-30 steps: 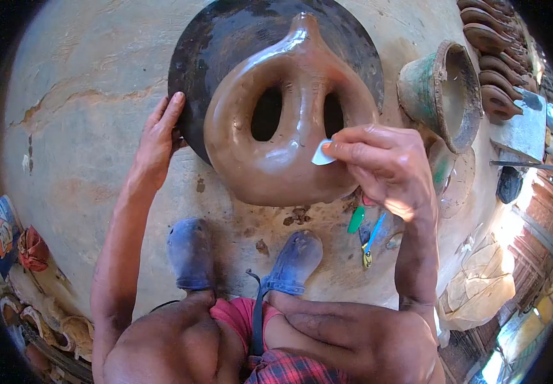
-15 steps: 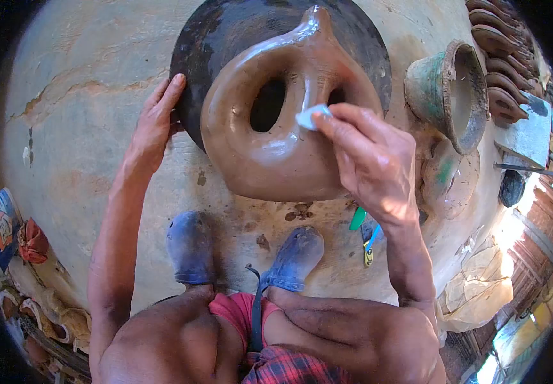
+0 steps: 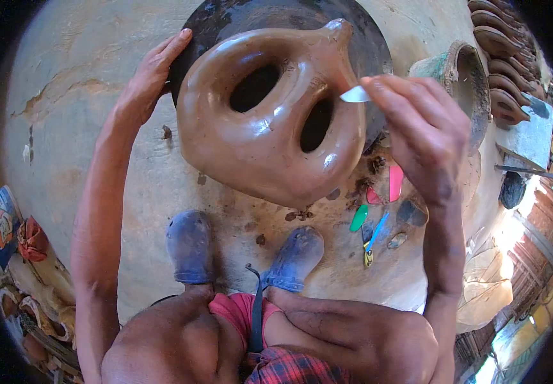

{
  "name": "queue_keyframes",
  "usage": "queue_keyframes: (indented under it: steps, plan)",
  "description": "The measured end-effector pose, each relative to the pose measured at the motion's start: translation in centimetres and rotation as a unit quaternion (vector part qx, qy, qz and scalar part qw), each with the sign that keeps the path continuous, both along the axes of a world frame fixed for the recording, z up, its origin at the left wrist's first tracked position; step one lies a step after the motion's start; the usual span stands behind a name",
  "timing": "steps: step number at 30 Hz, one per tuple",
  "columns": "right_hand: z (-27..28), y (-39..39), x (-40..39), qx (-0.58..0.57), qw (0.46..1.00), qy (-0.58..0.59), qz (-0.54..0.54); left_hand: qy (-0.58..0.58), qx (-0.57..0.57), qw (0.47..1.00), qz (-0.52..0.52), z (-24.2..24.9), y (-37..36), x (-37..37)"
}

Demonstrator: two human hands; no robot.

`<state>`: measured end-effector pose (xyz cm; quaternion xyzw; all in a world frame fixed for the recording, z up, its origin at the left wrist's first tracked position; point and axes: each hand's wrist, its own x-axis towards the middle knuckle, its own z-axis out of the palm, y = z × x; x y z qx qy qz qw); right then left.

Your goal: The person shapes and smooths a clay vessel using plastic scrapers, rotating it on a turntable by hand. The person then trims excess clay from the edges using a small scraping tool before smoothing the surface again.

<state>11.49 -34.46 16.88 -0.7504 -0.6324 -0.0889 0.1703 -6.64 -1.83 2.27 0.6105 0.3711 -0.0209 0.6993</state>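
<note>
A wet brown clay vessel (image 3: 225, 144) with two oval openings and a pointed tip lies on a dark round turntable (image 3: 212, 22). My left hand (image 3: 155, 73) grips the turntable's left rim, thumb over the edge and the other fingers partly hidden below. Between the thumb and fingers of my right hand (image 3: 420, 125) is a small pale scraper (image 3: 354, 95). Its tip is right at the vessel's right side, beside the lower-right opening. The clay surface is smooth and shiny.
Right of the turntable stands a worn bucket (image 3: 475, 83), with stacked clay pieces (image 3: 497, 41) beyond. Small coloured scrapers, including a green one (image 3: 358, 218) and a pink one (image 3: 395, 183), lie on the floor (image 3: 97, 160). My blue clogs (image 3: 190, 246) are close in front.
The turntable and vessel have turned clockwise, my left hand moving up with the rim. My right hand has moved right with the scraper, from the vessel's middle to its right side.
</note>
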Motion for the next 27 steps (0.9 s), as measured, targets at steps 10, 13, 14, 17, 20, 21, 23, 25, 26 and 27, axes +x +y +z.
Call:
queue_keyframes:
  steps: [10,13,14,17,20,21,23,25,26,27]
  plan:
    - [-1.2,-0.2,-0.5,-0.168,0.976,-0.106,0.091,0.021,-0.016,0.999,0.025,-0.8,0.0,-1.2]
    - [0.1,-0.2,-2.7,-0.254,0.965,-0.065,0.01,0.011,-0.022,0.998,0.06,-0.2,-1.5,-2.5]
    - [0.2,-0.2,-3.3,-0.256,0.964,-0.066,0.007,0.01,-0.024,0.998,0.057,-0.2,-2.0,-3.0]
    - [0.3,-0.5,-4.7,-0.272,0.958,-0.065,-0.058,-0.013,-0.023,0.995,0.094,-0.6,-3.8,-4.8]
    - [0.9,-0.6,-5.9,-0.293,0.948,-0.042,-0.118,0.011,-0.085,0.991,0.107,-0.9,-5.6,-6.8]
    - [1.0,-0.6,-6.2,-0.293,0.948,-0.043,-0.119,0.015,-0.088,0.99,0.105,-1.2,-6.1,-7.7]
    - [1.2,-0.6,-6.6,-0.318,0.928,0.009,-0.192,0.023,-0.096,0.989,0.109,-0.6,-7.4,-8.5]
    - [1.2,-0.4,-6.7,-0.319,0.922,0.026,-0.217,0.038,-0.111,0.984,0.134,-0.3,-9.0,-8.8]
    - [1.2,-0.3,-6.7,-0.32,0.915,0.045,-0.241,0.037,-0.111,0.984,0.133,0.2,-9.7,-8.7]
    - [1.2,-0.1,-6.6,-0.319,0.915,0.044,-0.242,0.041,-0.121,0.98,0.15,0.8,-10.4,-8.5]
